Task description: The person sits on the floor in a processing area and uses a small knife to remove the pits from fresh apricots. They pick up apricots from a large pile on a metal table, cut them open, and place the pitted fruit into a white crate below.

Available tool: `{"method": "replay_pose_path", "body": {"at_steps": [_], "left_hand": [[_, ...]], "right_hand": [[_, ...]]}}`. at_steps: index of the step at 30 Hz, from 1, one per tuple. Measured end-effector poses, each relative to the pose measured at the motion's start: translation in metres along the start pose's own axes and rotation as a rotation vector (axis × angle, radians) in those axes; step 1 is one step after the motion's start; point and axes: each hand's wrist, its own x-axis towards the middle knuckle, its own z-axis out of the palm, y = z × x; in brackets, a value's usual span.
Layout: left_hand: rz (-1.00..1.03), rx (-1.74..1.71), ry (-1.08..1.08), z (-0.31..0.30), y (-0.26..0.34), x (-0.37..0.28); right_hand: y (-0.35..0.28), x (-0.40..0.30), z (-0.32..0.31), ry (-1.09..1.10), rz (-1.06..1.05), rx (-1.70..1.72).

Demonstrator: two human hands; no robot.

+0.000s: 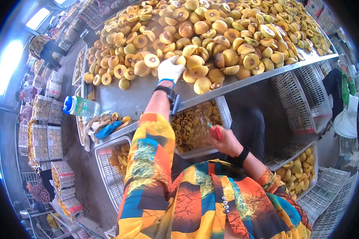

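My left hand [170, 70], in a white glove, reaches onto a metal table at the near edge of a big heap of halved yellow fruit [194, 61], many with dark centres. Its fingertips touch a fruit half; whether they grip it is hidden. My bare right hand [227, 142] is closed around the red handle of a small tool [215, 132], whose blurred working end points up and left. Below that hand stands a plastic crate of cut fruit pieces [188, 128], under the table's edge [209, 93].
A bottle with a blue cap [82, 106] and crumpled cloths [98, 127] lie at the table's left end. Crates of fruit stand beside me at left [107, 173] and right [312, 176]. Empty crates [302, 95] lean at right. Other people [45, 47] are further off among stacked crates.
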Motion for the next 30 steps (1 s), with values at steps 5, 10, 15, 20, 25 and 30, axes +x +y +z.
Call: {"method": "replay_pose_path", "body": {"at_steps": [5, 10, 15, 20, 25, 30], "left_hand": [[-0.072, -0.534, -0.084, -0.027, 0.002, -0.085], [0.546, 0.063, 0.054, -0.046, 0.022, -0.165], [-0.248, -1.247, 0.174, -0.035, 0.01, -0.211], [-0.813, -1.826, 0.181, -0.028, 0.005, -0.201], [-0.68, -1.717, 0.331, -0.021, -0.008, -0.201], [-0.483, -1.492, 0.352, -0.018, 0.001, -0.21]], "right_hand": [[-0.034, 0.053, 0.013, -0.028, 0.236, 0.386], [-0.022, 0.087, 0.041, -0.003, 0.392, 0.459], [-0.019, 0.067, 0.062, -0.11, 0.427, 0.587], [-0.015, 0.056, 0.085, 0.06, -0.174, -0.121], [-0.039, 0.029, 0.077, -0.03, -0.033, -0.421], [-0.032, 0.014, 0.085, -0.036, -0.161, -0.422]]}}
